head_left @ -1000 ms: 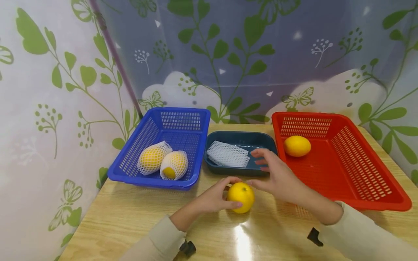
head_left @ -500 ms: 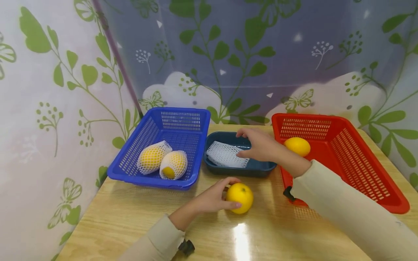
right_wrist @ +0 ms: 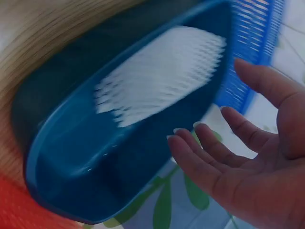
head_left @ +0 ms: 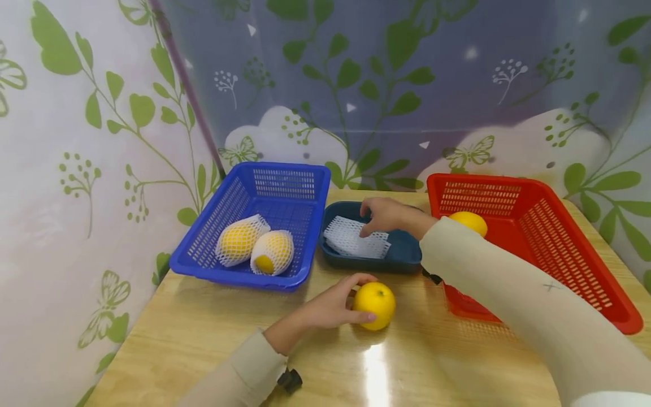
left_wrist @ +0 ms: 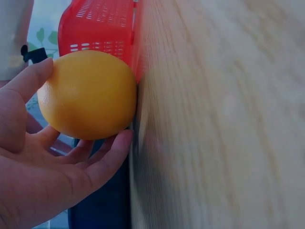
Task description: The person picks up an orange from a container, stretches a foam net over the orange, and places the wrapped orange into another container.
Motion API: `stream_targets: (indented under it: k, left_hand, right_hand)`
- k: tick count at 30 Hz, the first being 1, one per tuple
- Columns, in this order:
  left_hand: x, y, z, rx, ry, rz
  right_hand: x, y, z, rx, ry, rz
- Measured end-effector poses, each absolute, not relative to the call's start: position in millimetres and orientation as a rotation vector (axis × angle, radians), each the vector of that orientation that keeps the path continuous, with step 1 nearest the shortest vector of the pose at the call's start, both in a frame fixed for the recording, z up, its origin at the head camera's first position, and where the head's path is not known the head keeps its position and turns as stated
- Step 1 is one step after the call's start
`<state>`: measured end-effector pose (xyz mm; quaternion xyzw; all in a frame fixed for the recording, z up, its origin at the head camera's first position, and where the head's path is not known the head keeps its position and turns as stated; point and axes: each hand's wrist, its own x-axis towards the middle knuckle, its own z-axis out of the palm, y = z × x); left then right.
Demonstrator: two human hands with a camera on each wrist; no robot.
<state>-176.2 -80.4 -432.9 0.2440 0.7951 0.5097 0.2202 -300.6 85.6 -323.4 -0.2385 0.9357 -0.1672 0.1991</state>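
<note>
A round yellow-orange orange [head_left: 374,306] rests on the wooden table, its stem end up. My left hand [head_left: 333,305] holds it from the left, thumb on the near side and fingers behind; the left wrist view shows the fingers curved round the orange [left_wrist: 90,95]. Over the dark teal tray [head_left: 333,262] hovers my right hand [head_left: 389,217], fingers spread and slightly bent, with nothing between them. White foam fruit nets [head_left: 351,237] lie flat in the tray's left part, just below the right fingertips. In the right wrist view, a gap shows between the hand [right_wrist: 257,157] and the nets [right_wrist: 162,76].
At the left stands a blue basket [head_left: 203,274] with two yellow fruits [head_left: 237,243] in white foam nets. A red basket [head_left: 539,237] at the right holds one bare yellow fruit [head_left: 469,222]. Patterned curtains [head_left: 325,73] hang close behind and to the left.
My right hand has moved from beside the orange, up and to the left, over the nets in the tray. The left hand has stayed on the orange.
</note>
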Motion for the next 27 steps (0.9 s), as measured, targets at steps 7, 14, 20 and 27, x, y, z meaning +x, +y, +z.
stream_targets:
  k: [7, 14, 20, 27]
  left_hand:
    - [-176.4, -78.9, -431.7, 0.689, 2.197, 1.394]
    - [-176.7, -81.3, -428.6, 0.702, 2.243, 1.339]
    - [-177.3, -83.9, -425.5, 0.705, 2.255, 1.305]
    - [-180.1, -81.7, -426.2, 0.703, 2.226, 1.315]
  right_hand:
    - [-303.6, 70.9, -336.6, -0.667, 2.575, -0.237]
    - [-306.8, 64.0, -341.4, -0.652, 2.513, -0.100]
    - [-307.4, 58.2, -351.0, -0.647, 2.475, -0.006]
    - [-305.3, 61.1, -361.6, -0.640, 2.484, 0.012]
